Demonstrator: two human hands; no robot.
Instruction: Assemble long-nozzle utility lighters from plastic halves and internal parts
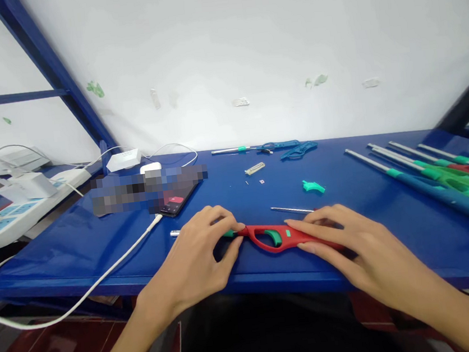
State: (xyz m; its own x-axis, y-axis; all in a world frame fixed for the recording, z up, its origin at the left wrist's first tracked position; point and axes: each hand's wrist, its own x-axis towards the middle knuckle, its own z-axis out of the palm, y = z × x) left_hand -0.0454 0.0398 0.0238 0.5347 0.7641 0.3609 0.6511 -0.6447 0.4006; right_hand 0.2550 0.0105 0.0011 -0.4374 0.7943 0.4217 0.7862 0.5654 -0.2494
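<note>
A red long-nosed gas lighter (281,237) with a green trigger lies level near the table's front edge, between my two hands. My left hand (199,253) pinches its neck, where the green collar meets the red body; the metal tube's tip pokes out on the far side of that hand. Around the handle end, my right hand (351,236) has its thumb and fingers closed, hiding part of it. Just behind the lighter, a thin metal shaft (291,209), like a screwdriver's, runs under my right fingers. Beyond it rests a loose green trigger piece (313,187).
Several assembled lighters (434,181) lie at the right. Toward the wall are blue lighter half-shells (299,149), a metal tube (229,150), a pale small part (254,168) and tiny bits. A phone (178,199) with a white cable (113,269) and a power strip (30,205) occupy the left.
</note>
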